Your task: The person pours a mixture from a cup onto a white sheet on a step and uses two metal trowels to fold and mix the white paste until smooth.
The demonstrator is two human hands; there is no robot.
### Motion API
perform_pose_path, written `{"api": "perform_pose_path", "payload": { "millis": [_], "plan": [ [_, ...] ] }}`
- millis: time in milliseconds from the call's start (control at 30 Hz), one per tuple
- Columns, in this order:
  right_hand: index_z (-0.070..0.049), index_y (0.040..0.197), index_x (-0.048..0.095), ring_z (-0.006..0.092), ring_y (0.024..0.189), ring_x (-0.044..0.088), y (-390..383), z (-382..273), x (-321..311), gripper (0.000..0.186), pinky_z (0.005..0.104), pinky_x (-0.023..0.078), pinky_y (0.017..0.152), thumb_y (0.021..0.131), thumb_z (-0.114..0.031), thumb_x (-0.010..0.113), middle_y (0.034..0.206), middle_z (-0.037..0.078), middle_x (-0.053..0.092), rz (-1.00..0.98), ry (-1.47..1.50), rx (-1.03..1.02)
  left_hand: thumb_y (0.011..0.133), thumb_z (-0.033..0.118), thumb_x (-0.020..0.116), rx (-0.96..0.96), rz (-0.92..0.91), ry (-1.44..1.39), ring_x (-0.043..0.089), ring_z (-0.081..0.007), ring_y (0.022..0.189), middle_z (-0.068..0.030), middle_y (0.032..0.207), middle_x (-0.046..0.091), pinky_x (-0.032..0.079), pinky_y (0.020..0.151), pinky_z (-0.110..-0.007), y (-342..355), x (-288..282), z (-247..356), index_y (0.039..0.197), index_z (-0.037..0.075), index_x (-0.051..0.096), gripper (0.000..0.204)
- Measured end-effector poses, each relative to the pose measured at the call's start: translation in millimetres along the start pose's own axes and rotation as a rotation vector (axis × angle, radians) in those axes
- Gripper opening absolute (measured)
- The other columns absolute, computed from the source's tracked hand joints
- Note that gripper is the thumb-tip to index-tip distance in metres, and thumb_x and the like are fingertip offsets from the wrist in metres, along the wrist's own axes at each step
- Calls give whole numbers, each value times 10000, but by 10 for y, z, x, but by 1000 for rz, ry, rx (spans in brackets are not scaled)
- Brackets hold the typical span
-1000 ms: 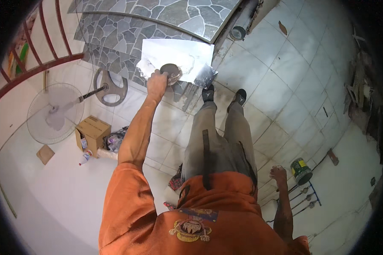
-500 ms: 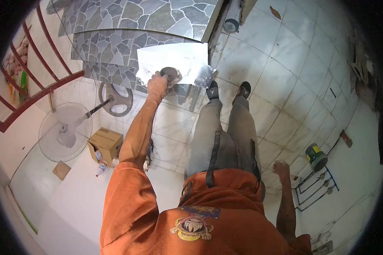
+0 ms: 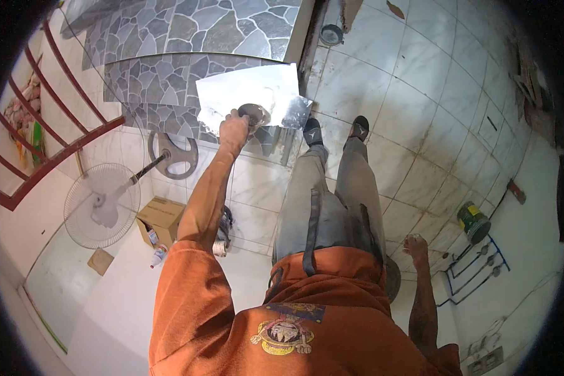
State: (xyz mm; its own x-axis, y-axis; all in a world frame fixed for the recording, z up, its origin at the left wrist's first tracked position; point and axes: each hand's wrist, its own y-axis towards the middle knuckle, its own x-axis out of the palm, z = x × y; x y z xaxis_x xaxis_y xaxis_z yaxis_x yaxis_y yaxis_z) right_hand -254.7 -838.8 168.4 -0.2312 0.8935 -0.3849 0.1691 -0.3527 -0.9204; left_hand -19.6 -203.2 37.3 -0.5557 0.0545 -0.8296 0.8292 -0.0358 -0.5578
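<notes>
My left hand (image 3: pixel 234 131) reaches out and is closed on the edge of a dark, round, cup-like thing (image 3: pixel 252 114). Its inside and contents are too small to make out. Under it lies a white sheet (image 3: pixel 244 88) with ragged, smeared near edges. A shiny grey square piece (image 3: pixel 296 113) sits at the sheet's right corner, apart from my fingers. Low on the right, my right hand (image 3: pixel 415 245) hangs beside my leg, its fingers curled, pale at the tips, with nothing visible in them.
Grey stone-patterned steps (image 3: pixel 225 31) rise ahead. At left stand a fan (image 3: pixel 103 203), its base (image 3: pixel 172 155), a cardboard box (image 3: pixel 163 216) and a red railing (image 3: pixel 62 150). Right, a dark green bucket (image 3: pixel 474 222) stands near blue pipes (image 3: pixel 476 269). A small round container (image 3: pixel 331 34) is farther off.
The view has shifted slightly, with the fan and box appearing lower and farther right. My left hand still grips the dark round thing. My right hand has hardly moved.
</notes>
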Motion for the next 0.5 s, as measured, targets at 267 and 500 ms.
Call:
{"api": "perform_pose_path", "payload": {
  "millis": [267, 500],
  "plan": [
    [65, 999, 585, 232, 791, 659, -85, -12, 46, 319, 366, 575, 679, 934, -245, 551, 897, 143, 646, -13, -60, -6, 896, 185, 542, -8, -23, 16, 625, -306, 971, -148, 1066, 585, 540, 794, -418, 54, -8, 0, 983, 105, 693, 192],
    [57, 1046, 585, 227, 803, 660, -105, 47, 104, 310, 368, 574, 681, 951, -236, 550, 902, 132, 652, 7, 52, 45, 894, 178, 533, -18, -2, 39, 629, -309, 968, -153, 1060, 591, 544, 793, -416, 130, -44, -39, 962, 101, 699, 195]
  ]
}}
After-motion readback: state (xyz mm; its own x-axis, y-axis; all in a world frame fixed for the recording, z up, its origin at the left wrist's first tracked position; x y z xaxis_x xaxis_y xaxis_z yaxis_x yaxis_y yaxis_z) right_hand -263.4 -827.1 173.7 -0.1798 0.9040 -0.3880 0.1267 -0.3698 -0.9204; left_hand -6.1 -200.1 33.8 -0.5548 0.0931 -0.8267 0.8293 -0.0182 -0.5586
